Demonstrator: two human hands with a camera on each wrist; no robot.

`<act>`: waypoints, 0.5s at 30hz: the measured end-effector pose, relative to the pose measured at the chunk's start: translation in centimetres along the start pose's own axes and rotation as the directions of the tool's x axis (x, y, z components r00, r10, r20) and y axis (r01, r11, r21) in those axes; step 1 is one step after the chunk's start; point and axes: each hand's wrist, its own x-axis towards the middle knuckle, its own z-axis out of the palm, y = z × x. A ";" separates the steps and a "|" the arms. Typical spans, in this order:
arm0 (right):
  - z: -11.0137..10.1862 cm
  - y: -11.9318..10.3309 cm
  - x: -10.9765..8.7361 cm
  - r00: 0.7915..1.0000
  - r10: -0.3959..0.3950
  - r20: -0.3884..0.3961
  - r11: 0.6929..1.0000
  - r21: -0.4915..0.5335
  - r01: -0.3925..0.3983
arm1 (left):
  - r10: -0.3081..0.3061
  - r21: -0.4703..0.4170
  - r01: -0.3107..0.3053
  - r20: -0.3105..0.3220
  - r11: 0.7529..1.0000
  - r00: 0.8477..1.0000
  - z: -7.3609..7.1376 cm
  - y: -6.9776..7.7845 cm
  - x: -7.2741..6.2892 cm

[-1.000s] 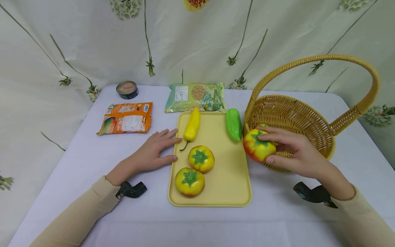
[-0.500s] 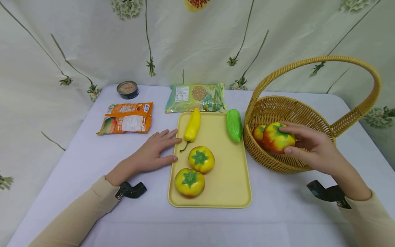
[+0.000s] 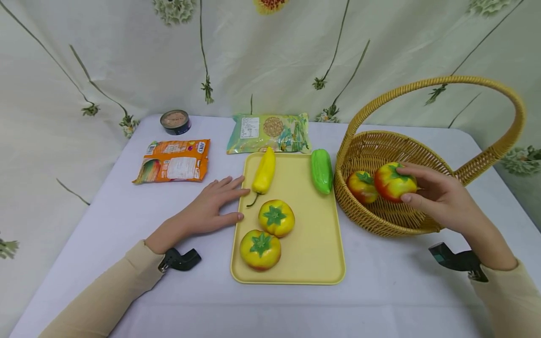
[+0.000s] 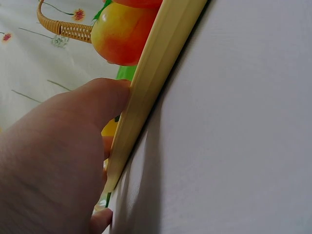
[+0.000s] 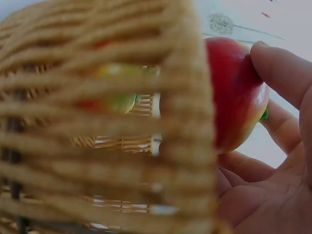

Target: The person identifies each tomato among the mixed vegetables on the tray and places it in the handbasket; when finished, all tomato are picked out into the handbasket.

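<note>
In the head view, my right hand [image 3: 445, 199] grips a red-and-yellow toy tomato [image 3: 390, 184] with a green leafy top, held over the wicker basket [image 3: 359, 219]. The right wrist view shows thumb and fingers round this tomato just past the basket's woven rim [image 5: 187, 112]. A second tomato [image 3: 360, 193] lies inside the basket at its left. My left hand [image 3: 207, 206] rests with fingers spread at the left edge of the yellow tray [image 3: 310, 256], its thumb touching the rim in the left wrist view. Two more tomatoes [image 3: 276, 217] sit on the tray.
A yellow pepper [image 3: 264, 172] lies on the tray's far left, and a green cucumber-like vegetable [image 3: 321, 171] at its far right edge. Behind the tray is a green packet [image 3: 268, 134]. An orange packet [image 3: 177, 161] and a round can [image 3: 175, 122] stand left. The basket's tall handle [image 3: 439, 80] arches overhead.
My right hand has carried the tomato rightward from the basket's left rim to over its inside, uncovering the tomato lying there. The left hand has stayed at the tray's edge.
</note>
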 end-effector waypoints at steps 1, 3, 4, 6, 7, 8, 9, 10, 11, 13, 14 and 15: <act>-0.1 0.2 0.0 1.000 0.009 -0.001 1.000 -0.001 -0.009 | 0.000 0.001 0.000 0.000 1.000 1.000 0.0 0.0 0.0; -0.3 0.5 0.0 1.000 0.031 -0.002 1.000 -0.002 -0.031 | 0.002 0.001 -0.002 -0.002 1.000 1.000 0.0 0.0 0.0; -0.4 0.7 0.0 0.999 0.046 -0.004 0.999 -0.004 -0.046 | 0.002 0.001 -0.002 -0.002 1.000 1.000 0.0 0.0 0.0; -0.4 1.0 0.1 0.997 0.079 -0.007 0.997 -0.008 -0.079 | 0.003 0.002 -0.003 -0.004 1.000 1.000 0.0 0.0 0.0; -0.4 1.2 0.2 0.995 0.094 -0.009 0.995 -0.013 -0.095 | 0.003 0.002 -0.003 -0.005 1.000 1.000 0.0 0.0 0.0; -0.4 1.3 0.2 0.994 0.107 -0.011 0.994 -0.018 -0.107 | 0.001 0.000 -0.001 -0.004 1.000 1.000 -0.1 0.0 0.0; -0.3 1.5 0.3 0.993 0.117 -0.014 0.993 -0.024 -0.118 | 0.000 -0.001 0.000 -0.003 1.000 1.000 -0.1 0.0 -0.1; -0.3 1.6 0.4 0.992 0.125 -0.018 0.992 -0.032 -0.125 | -0.002 0.002 0.002 -0.002 1.000 1.000 0.0 0.0 -0.1; -0.2 1.7 0.4 0.991 0.131 -0.022 0.991 -0.037 -0.131 | -0.003 0.002 0.003 -0.002 1.000 1.000 -0.1 0.0 -0.1; -0.1 1.8 0.6 0.989 0.144 -0.027 0.988 -0.045 -0.145 | -0.005 0.002 0.005 -0.001 1.000 1.000 -0.1 0.1 -0.1; 0.0 1.9 0.6 0.988 0.152 -0.029 0.987 -0.053 -0.153 | -0.005 0.001 0.005 -0.001 1.000 1.000 -0.1 0.1 -0.1; 0.1 1.9 0.7 0.986 0.162 -0.030 0.985 -0.060 -0.164 | -0.005 0.001 0.005 -0.002 1.000 1.000 -0.1 0.1 0.0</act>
